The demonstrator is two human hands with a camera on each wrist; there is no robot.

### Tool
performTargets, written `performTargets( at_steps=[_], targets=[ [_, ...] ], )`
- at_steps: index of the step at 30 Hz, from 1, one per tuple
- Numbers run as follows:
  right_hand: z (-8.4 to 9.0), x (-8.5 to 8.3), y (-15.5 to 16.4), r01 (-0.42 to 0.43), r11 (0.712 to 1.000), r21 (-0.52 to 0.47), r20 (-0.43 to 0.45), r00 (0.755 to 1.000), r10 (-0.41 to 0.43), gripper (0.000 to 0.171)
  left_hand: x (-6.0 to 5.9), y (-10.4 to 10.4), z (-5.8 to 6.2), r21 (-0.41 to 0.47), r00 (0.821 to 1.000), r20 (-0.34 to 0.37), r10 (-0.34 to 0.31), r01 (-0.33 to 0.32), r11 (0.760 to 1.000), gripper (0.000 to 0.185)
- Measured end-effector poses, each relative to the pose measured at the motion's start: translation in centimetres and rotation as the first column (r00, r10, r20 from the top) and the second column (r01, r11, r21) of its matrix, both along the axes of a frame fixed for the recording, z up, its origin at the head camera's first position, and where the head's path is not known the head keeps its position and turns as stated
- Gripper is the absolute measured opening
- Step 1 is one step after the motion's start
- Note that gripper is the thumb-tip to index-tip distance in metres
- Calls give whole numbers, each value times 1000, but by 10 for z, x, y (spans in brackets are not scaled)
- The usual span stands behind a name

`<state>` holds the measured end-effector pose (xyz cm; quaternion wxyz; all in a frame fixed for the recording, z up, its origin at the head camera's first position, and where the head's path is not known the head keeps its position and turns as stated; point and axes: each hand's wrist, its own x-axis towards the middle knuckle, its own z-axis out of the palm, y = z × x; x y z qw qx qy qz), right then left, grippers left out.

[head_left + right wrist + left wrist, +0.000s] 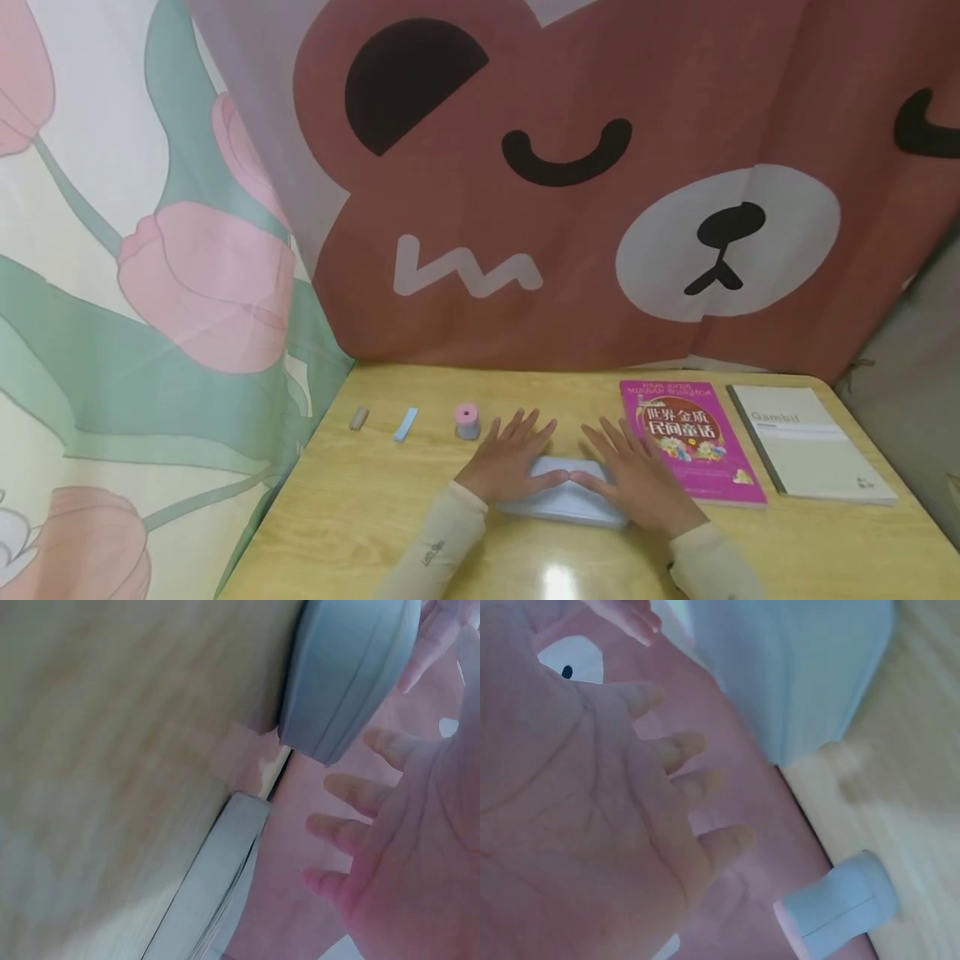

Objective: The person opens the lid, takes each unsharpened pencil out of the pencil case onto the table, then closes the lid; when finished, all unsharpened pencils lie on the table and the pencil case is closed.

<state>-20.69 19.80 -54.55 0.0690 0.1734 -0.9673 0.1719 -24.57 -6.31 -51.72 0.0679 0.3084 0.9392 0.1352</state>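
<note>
A closed, pale blue oblong case (566, 507) lies flat on the wooden table. Over its left part spreads my left hand (504, 462), palm down with straight fingers, and my right hand (641, 479) is spread likewise over its right part. The two thumbs meet, or nearly meet, above the middle of the case. In the left wrist view the palm faces the camera, with the case (795, 667) beside the fingertips. In the right wrist view the fingers stand apart from the case (352, 675). Neither hand grips anything.
Left of the hands stand a small pink-topped, grey-blue cylinder (467, 423) with a hole, a light blue strip (406, 424) and a small brownish block (359, 418). A magenta book (712, 479) lies close to the right hand, with a grey-white notebook (825, 458) beyond it. A bear-print cloth (525, 325) hangs behind.
</note>
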Motion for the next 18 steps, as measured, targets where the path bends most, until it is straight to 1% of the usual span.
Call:
performTargets(
  at_steps=[4,6,9,11,15,18],
  targets=[
    [-3,6,3,-34,999,-1,11,999,34,86,4,-3,-6,8,998,45,-49,48,999,90],
    [-3,9,2,-50,999,-15,21,999,50,89,7,-5,-8,0,996,59,-61,61,998,90],
    [-1,15,-1,-69,997,-20,44,997,70,98,13,-6,-11,-12,995,62,-73,73,997,92],
    [0,18,-2,-79,997,-27,72,994,81,107,16,-7,-13,-23,994,65,-83,85,996,94],
    [0,22,-1,-106,994,-31,95,989,109,117,17,-9,-18,-59,992,36,-119,121,991,99],
    [-2,23,1,-123,992,-21,80,989,124,116,18,-11,-19,-65,990,15,-140,141,988,100]
  ],
)
